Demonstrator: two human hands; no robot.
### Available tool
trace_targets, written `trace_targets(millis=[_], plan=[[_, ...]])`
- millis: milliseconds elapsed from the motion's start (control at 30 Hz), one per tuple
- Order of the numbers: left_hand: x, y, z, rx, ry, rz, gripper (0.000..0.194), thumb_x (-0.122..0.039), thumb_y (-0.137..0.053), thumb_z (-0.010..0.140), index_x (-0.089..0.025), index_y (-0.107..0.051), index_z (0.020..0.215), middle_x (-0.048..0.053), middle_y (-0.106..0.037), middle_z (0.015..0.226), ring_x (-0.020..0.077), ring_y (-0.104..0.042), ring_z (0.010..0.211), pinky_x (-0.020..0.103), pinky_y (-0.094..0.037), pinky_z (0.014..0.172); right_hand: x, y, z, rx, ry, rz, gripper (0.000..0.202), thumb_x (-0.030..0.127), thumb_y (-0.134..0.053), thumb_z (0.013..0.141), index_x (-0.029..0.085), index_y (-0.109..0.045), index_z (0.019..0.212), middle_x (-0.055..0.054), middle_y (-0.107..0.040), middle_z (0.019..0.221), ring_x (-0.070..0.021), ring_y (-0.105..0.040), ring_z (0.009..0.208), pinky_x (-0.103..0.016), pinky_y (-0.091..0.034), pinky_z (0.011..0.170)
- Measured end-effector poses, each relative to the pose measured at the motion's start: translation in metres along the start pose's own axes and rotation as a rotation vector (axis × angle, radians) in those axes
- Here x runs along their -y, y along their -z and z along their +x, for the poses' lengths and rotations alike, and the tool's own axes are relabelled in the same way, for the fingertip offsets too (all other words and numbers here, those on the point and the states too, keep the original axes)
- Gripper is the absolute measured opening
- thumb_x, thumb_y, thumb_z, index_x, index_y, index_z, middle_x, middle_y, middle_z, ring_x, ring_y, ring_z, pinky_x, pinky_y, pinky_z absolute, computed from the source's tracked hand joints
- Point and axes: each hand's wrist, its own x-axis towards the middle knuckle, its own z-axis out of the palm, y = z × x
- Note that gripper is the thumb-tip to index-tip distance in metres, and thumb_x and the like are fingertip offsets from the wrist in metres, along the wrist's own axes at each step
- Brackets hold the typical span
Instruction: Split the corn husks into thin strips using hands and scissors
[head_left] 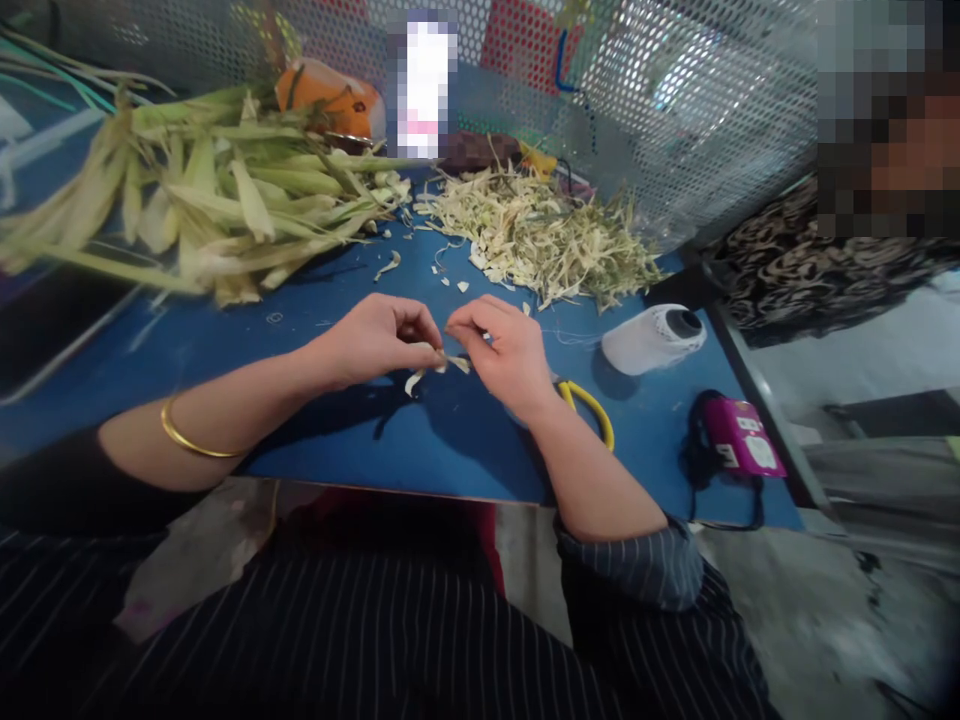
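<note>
My left hand (379, 340) is closed in a pinch on a small pale strip of corn husk (414, 382), whose curled end hangs below the thumb. Close beside it, my right hand (514, 350) has its fingers bent and pinched together; what they hold is too small to make out. Fine white thread (566, 335) runs on the table between the right hand and a white thread cone (637, 342). Partly hidden by my right wrist lie yellow-handled scissors (600, 410). Beyond the hands is a heap of shredded husk (555, 235).
Long whole corn husks (225, 200) are piled at the left of the blue table (360, 450). An orange packet (330, 100) sits behind them. A purple box (746, 437) with a black cord lies near the right edge. Perforated metal mesh (697, 120) stands along the back.
</note>
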Motion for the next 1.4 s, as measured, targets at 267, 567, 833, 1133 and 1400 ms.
trace_targets(millis=[267,567,833,1133,1400], plan=[[0.003,0.000,0.006,-0.356,-0.046,-0.175,0.019,-0.027,-0.077,0.064,-0.016,-0.065,0.073,0.004,-0.069,0.068,0.0135,-0.061,0.061,0.025,-0.046,0.056,-0.004,-0.005,-0.001,0.079,-0.136,0.181,0.014,0.027,-0.058,0.085,0.020,-0.061,0.074,0.002,-0.059,0.068,-0.0117,-0.050,0.064,-0.025,-0.039,0.063],[0.001,-0.001,-0.001,0.069,0.021,-0.026,0.013,-0.024,-0.074,0.064,-0.016,-0.068,0.072,0.003,-0.068,0.063,0.0135,-0.060,0.057,0.025,-0.044,0.054,-0.003,-0.001,0.001,0.044,-0.005,0.050,0.014,0.021,-0.057,0.086,0.019,-0.063,0.074,0.000,-0.062,0.074,-0.0124,-0.054,0.072,-0.027,-0.038,0.070],[0.003,-0.003,0.004,-0.278,-0.097,-0.260,0.020,-0.027,-0.076,0.065,-0.016,-0.063,0.074,0.004,-0.070,0.073,0.0141,-0.063,0.067,0.026,-0.047,0.063,-0.004,-0.006,0.002,0.090,-0.353,0.395,0.017,0.030,-0.060,0.082,0.018,-0.060,0.069,0.003,-0.058,0.060,-0.0093,-0.048,0.052,-0.025,-0.036,0.055],[0.007,-0.003,0.002,-0.107,-0.081,0.062,0.011,-0.024,-0.071,0.066,-0.016,-0.067,0.073,0.004,-0.070,0.069,0.0145,-0.061,0.063,0.026,-0.045,0.057,0.002,-0.001,-0.003,0.015,0.078,-0.127,0.018,0.023,-0.050,0.090,0.021,-0.065,0.081,-0.002,-0.064,0.082,-0.0138,-0.054,0.074,-0.032,-0.037,0.077],[0.002,-0.003,0.003,-0.163,-0.075,-0.299,0.020,-0.027,-0.078,0.064,-0.016,-0.063,0.073,0.005,-0.071,0.073,0.0148,-0.064,0.068,0.027,-0.049,0.064,-0.009,-0.005,0.004,0.039,-0.337,0.405,0.013,0.027,-0.062,0.079,0.019,-0.061,0.069,0.004,-0.056,0.058,-0.0092,-0.047,0.052,-0.024,-0.036,0.054]])
